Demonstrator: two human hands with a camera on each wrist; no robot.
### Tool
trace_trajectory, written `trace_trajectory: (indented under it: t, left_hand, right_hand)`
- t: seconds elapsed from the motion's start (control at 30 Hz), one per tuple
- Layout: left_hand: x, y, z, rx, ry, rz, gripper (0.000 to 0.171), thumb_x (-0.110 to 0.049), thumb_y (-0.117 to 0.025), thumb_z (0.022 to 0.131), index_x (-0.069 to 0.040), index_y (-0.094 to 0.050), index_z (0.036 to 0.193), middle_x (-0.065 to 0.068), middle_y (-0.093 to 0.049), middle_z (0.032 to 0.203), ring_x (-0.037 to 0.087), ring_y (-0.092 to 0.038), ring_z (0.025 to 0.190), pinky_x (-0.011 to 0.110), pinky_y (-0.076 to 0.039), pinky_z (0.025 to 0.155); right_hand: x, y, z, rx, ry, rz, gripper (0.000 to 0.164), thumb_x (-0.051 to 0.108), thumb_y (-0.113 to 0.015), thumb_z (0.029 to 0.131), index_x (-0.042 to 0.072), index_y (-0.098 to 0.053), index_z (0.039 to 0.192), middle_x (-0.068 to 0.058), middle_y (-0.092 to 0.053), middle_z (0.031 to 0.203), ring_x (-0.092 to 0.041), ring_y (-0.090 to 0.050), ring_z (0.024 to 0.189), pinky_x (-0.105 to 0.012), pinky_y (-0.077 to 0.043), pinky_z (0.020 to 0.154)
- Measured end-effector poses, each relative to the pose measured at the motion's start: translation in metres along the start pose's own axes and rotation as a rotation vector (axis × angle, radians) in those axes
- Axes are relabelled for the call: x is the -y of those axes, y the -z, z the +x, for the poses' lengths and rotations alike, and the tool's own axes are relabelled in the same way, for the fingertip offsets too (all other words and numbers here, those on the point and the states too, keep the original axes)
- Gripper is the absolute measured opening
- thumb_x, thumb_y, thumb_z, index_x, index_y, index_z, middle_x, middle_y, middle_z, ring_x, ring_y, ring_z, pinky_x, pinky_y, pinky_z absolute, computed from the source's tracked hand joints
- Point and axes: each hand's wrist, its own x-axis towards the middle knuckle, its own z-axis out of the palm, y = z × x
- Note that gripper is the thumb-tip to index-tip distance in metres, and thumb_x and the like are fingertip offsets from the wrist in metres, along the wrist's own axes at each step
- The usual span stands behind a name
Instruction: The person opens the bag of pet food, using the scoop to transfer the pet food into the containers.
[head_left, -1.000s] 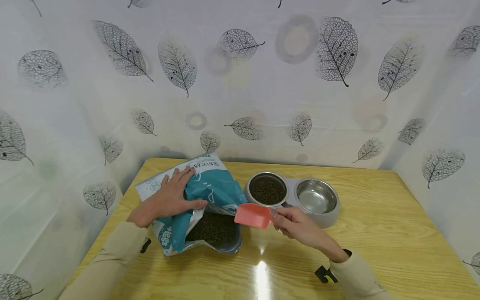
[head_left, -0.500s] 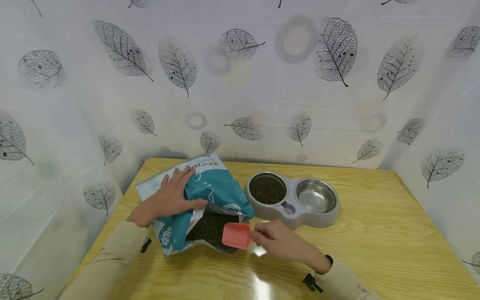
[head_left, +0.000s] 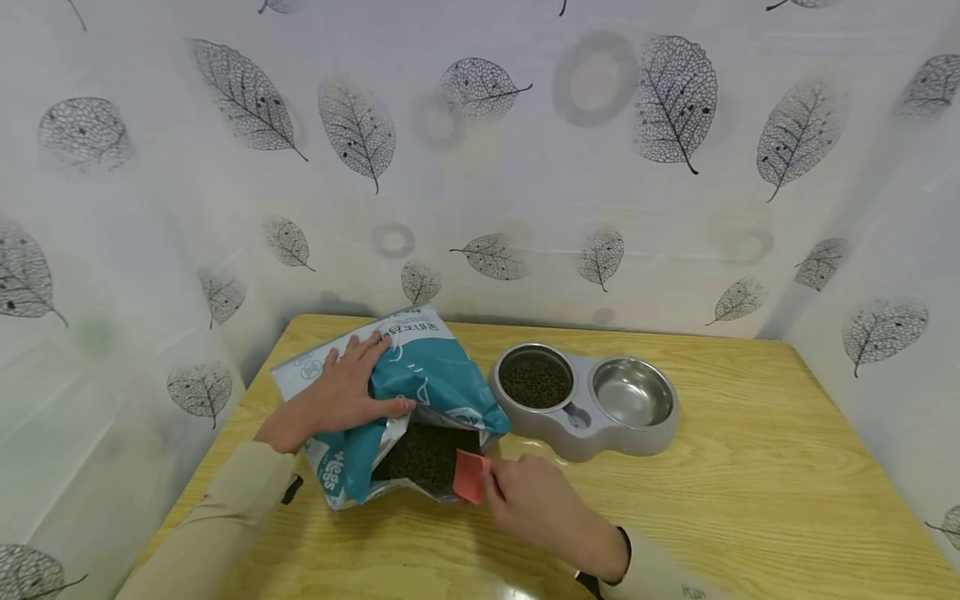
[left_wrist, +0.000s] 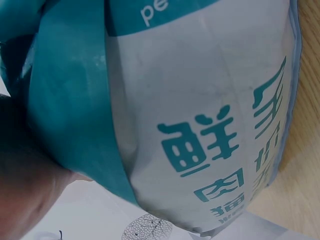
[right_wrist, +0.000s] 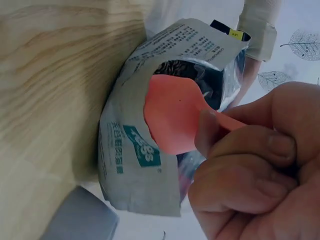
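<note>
Scoop (head_left: 470, 477) is pinched by its handle in the right hand (head_left: 536, 507) and sits just left of it, at the mouth of the bag (head_left: 442, 371). Its long axis runs from that hand, wide end towards the opening. The left hand (head_left: 341, 393) lies spread on the bag, clasping nothing. Scooping pellets (head_left: 422, 458) seems under way; next probably calls for pushing in.

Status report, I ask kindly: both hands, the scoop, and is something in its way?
Left hand resting on bag. Right hand gripping pink scoop. Scoop at bag's open mouth. Nothing seen blocking it.
</note>
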Motion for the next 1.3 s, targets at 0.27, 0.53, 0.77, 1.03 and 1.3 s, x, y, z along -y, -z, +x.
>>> trace_trajectory:
  t: [0.27, 0.53, 0.77, 1.03, 1.3]
  left_hand:
    - [-0.002, 0.001, 0.0, -0.006, 0.008, 0.016, 0.111, -0.073, -0.062, 0.087, -0.007, -0.018, 0.165, 0.021, -0.015, 0.171, 0.056, -0.004, 0.155, 0.078, -0.005, 0.119]
    - [-0.004, 0.002, -0.001, -0.009, 0.012, 0.018, 0.111, -0.073, -0.062, 0.087, -0.007, -0.018, 0.165, 0.021, -0.015, 0.171, 0.056, -0.004, 0.155, 0.078, -0.005, 0.119]
    - [-0.003, 0.0, 0.0, -0.008, 0.008, 0.023, 0.111, -0.073, -0.062, 0.087, -0.007, -0.018, 0.165, 0.021, -0.015, 0.171, 0.056, -0.004, 0.155, 0.077, -0.005, 0.12]
    - [-0.003, 0.001, 0.0, -0.012, 0.0, 0.012, 0.111, -0.073, -0.062, 0.088, -0.007, -0.018, 0.165, 0.021, -0.015, 0.171, 0.056, -0.003, 0.155, 0.078, -0.004, 0.119]
    - [-0.005, 0.002, -0.002, -0.01, 0.001, 0.007, 0.111, -0.072, -0.062, 0.088, -0.006, -0.018, 0.165, 0.022, -0.015, 0.171, 0.056, -0.004, 0.155, 0.078, -0.004, 0.119]
  right_hand:
    - [-0.006, -0.013, 0.011, 0.147, -0.128, 0.317, 0.048, 0.018, -0.055, 0.104, 0.018, -0.041, 0.057, 0.013, -0.03, 0.052, 0.001, -0.027, 0.045, -0.017, -0.022, 0.046]
    - [-0.024, -0.026, 0.006, 0.249, -0.284, 0.678, 0.045, 0.024, -0.049, 0.109, -0.003, -0.068, 0.079, 0.009, -0.04, 0.06, -0.001, -0.03, 0.049, -0.019, -0.027, 0.048]
    - [-0.025, -0.021, -0.002, 0.289, -0.444, 0.968, 0.047, 0.028, -0.051, 0.108, -0.014, -0.067, 0.092, 0.009, -0.038, 0.05, -0.002, -0.029, 0.038, -0.021, -0.026, 0.04]
    - [-0.025, -0.013, -0.005, 0.277, -0.473, 1.075, 0.051, 0.032, -0.052, 0.108, -0.017, -0.059, 0.097, 0.009, -0.034, 0.049, -0.003, -0.026, 0.038, -0.021, -0.023, 0.039]
    - [-0.028, -0.006, -0.006, 0.277, -0.438, 1.097, 0.052, 0.031, -0.05, 0.109, -0.019, -0.056, 0.096, 0.01, -0.035, 0.051, -0.002, -0.027, 0.04, -0.019, -0.024, 0.04]
